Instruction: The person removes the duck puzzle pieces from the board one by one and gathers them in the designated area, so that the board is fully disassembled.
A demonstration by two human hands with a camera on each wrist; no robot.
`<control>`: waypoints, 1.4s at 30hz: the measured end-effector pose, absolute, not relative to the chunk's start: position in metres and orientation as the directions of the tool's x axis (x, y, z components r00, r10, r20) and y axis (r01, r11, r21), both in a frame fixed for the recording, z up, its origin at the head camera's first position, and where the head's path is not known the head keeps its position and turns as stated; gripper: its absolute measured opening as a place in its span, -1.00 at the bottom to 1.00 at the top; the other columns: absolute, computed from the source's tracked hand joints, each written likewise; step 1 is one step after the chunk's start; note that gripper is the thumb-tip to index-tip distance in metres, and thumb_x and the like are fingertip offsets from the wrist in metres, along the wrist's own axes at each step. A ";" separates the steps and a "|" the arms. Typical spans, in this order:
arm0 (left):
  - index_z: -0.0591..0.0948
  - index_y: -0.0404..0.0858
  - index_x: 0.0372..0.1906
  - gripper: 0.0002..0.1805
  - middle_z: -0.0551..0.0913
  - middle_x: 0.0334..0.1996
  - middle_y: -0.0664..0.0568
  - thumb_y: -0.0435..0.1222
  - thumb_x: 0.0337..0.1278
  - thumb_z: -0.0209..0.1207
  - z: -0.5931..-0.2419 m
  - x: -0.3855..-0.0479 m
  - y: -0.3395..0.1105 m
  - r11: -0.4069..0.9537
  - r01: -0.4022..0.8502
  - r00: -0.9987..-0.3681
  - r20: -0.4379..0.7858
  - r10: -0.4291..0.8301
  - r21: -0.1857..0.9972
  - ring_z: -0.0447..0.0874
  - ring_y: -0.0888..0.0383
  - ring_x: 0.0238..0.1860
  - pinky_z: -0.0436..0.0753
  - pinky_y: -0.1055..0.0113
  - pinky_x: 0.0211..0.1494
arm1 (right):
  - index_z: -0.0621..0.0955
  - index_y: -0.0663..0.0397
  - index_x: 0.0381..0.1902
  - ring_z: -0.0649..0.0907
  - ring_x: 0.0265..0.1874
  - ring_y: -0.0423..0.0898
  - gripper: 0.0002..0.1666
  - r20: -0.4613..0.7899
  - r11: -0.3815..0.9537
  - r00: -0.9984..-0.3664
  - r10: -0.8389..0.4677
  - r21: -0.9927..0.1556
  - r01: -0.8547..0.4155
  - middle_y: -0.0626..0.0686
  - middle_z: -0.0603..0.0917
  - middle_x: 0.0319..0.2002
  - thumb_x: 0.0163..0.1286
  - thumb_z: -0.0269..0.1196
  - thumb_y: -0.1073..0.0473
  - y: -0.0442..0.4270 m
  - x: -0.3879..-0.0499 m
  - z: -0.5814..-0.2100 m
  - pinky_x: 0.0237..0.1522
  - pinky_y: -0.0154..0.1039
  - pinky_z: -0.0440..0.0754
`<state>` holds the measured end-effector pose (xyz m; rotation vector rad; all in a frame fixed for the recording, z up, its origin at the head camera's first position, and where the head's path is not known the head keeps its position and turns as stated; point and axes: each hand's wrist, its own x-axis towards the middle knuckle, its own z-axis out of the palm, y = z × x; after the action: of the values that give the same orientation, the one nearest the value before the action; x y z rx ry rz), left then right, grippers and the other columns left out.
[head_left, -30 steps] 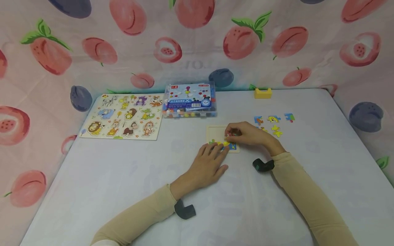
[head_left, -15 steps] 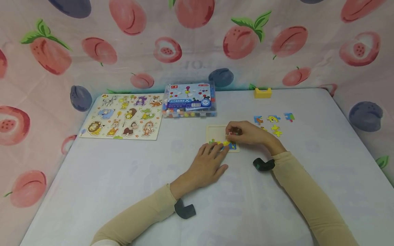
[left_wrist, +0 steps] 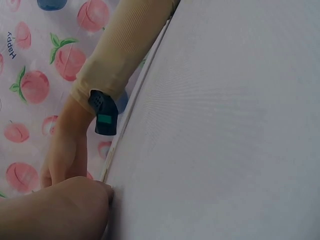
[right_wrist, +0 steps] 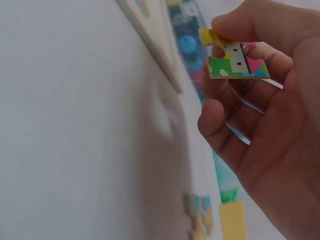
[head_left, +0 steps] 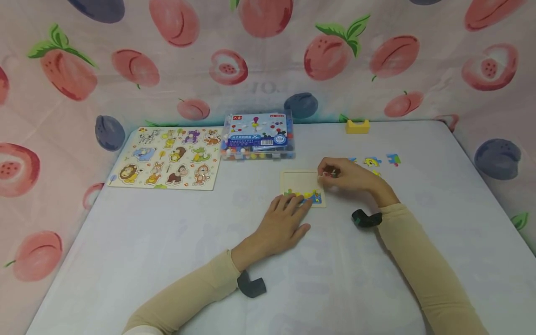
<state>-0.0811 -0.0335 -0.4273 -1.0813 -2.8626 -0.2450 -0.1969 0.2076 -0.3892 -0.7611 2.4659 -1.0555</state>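
Note:
My right hand (head_left: pixel 345 175) pinches a jigsaw piece (right_wrist: pixel 232 62) between thumb and fingers, just above the right edge of a small square puzzle tray (head_left: pixel 299 179). Green, white, yellow and pink show on that piece in the right wrist view. Along the tray's near side lies a row of fitted pieces (head_left: pixel 317 197), partly covered by my left hand (head_left: pixel 281 227). The left fingers are spread and rest on the tray's near edge. In the left wrist view, the back of the left hand (left_wrist: pixel 60 207) hides most of the tray.
Loose jigsaw pieces (head_left: pixel 372 162) lie right of the tray, some behind the right hand. A yellow block (head_left: pixel 358 127) stands at the back edge. An animal puzzle board (head_left: pixel 165 159) and a clear plastic box (head_left: pixel 258 136) are at the back left.
My right hand has moved right and slightly away from me, off the tray's middle to its right edge, still pinching the jigsaw piece. The left hand has stayed in place.

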 end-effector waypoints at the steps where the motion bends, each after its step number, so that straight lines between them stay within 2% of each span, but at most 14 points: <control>1: 0.15 -0.07 0.46 -0.36 0.24 0.38 -0.02 0.08 0.38 -0.19 -0.427 -0.081 -0.033 0.740 0.661 -0.750 0.120 0.650 0.125 0.13 0.00 0.40 0.12 0.01 0.44 | 0.53 -0.06 -0.24 0.50 -0.24 -0.11 -0.89 -0.102 0.578 -0.798 -0.594 -0.744 -0.335 -0.04 0.55 -0.28 0.30 0.25 0.13 0.211 -0.197 -0.388 -0.19 -0.25 0.47; 7: 0.14 -0.08 0.46 -0.36 0.23 0.38 -0.02 0.08 0.38 -0.20 -0.428 -0.081 -0.033 0.741 0.661 -0.750 0.114 0.651 0.121 0.12 0.00 0.40 0.11 0.01 0.44 | 0.55 0.00 -0.23 0.51 -0.25 -0.14 -0.89 -0.102 0.557 -0.793 -0.601 -0.765 -0.324 -0.02 0.57 -0.26 0.30 0.26 0.16 0.234 -0.202 -0.380 -0.19 -0.32 0.47; 15: 0.16 -0.09 0.46 -0.36 0.24 0.38 -0.03 0.07 0.39 -0.18 -0.426 -0.081 -0.033 0.741 0.659 -0.752 0.113 0.649 0.127 0.12 0.00 0.40 0.10 0.01 0.44 | 0.62 -0.10 -0.22 0.54 -0.27 -0.14 -0.83 -0.160 0.632 -0.821 -0.548 -0.723 -0.280 -0.04 0.61 -0.26 0.29 0.27 0.01 0.256 -0.205 -0.370 -0.18 -0.34 0.53; 18: 0.16 -0.08 0.46 -0.37 0.24 0.38 -0.03 0.07 0.39 -0.19 -0.427 -0.081 -0.033 0.742 0.658 -0.753 0.108 0.649 0.132 0.12 0.00 0.40 0.09 0.01 0.44 | 0.62 -0.06 -0.17 0.54 -0.25 -0.14 -0.82 -0.176 0.649 -0.826 -0.535 -0.712 -0.268 -0.03 0.62 -0.24 0.34 0.22 0.03 0.263 -0.204 -0.366 -0.15 -0.36 0.52; 24: 0.15 -0.09 0.46 -0.37 0.23 0.38 -0.03 0.07 0.39 -0.20 -0.427 -0.081 -0.033 0.738 0.660 -0.751 0.109 0.651 0.139 0.11 -0.01 0.41 0.09 0.00 0.45 | 0.62 0.03 -0.03 0.53 -0.28 -0.14 -0.74 -0.216 0.665 -0.814 -0.539 -0.702 -0.254 0.02 0.64 -0.17 0.41 0.14 0.09 0.276 -0.203 -0.363 -0.26 -0.33 0.52; 28: 0.15 -0.08 0.46 -0.37 0.23 0.38 -0.03 0.07 0.40 -0.21 -0.428 -0.081 -0.033 0.737 0.663 -0.749 0.112 0.653 0.132 0.10 0.00 0.41 0.09 0.00 0.45 | 0.59 0.01 0.00 0.55 -0.24 -0.16 -0.71 -0.225 0.690 -0.836 -0.500 -0.688 -0.227 0.01 0.65 -0.11 0.41 0.13 0.06 0.285 -0.203 -0.363 -0.21 -0.36 0.52; 35: 0.15 -0.08 0.46 -0.37 0.23 0.38 -0.03 0.07 0.39 -0.21 -0.429 -0.082 -0.033 0.735 0.666 -0.746 0.121 0.655 0.129 0.11 -0.01 0.40 0.09 0.00 0.44 | 0.55 0.11 -0.09 0.59 -0.20 -0.19 -0.72 -0.206 0.684 -0.878 -0.432 -0.709 -0.171 0.06 0.65 -0.16 0.36 0.20 0.06 0.304 -0.202 -0.363 -0.15 -0.47 0.51; 42: 0.15 -0.08 0.46 -0.37 0.23 0.38 -0.03 0.07 0.39 -0.21 -0.430 -0.081 -0.033 0.734 0.666 -0.746 0.122 0.655 0.129 0.11 0.00 0.41 0.09 0.00 0.45 | 0.56 0.09 -0.05 0.56 -0.20 -0.25 -0.70 -0.233 0.734 -0.900 -0.369 -0.667 -0.128 0.03 0.65 -0.13 0.38 0.17 0.03 0.319 -0.201 -0.363 -0.13 -0.50 0.47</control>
<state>-0.0812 -0.0333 -0.4295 -1.0921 -2.8619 -0.2536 -0.2006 0.3191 -0.3633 -0.3845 2.5857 -0.9569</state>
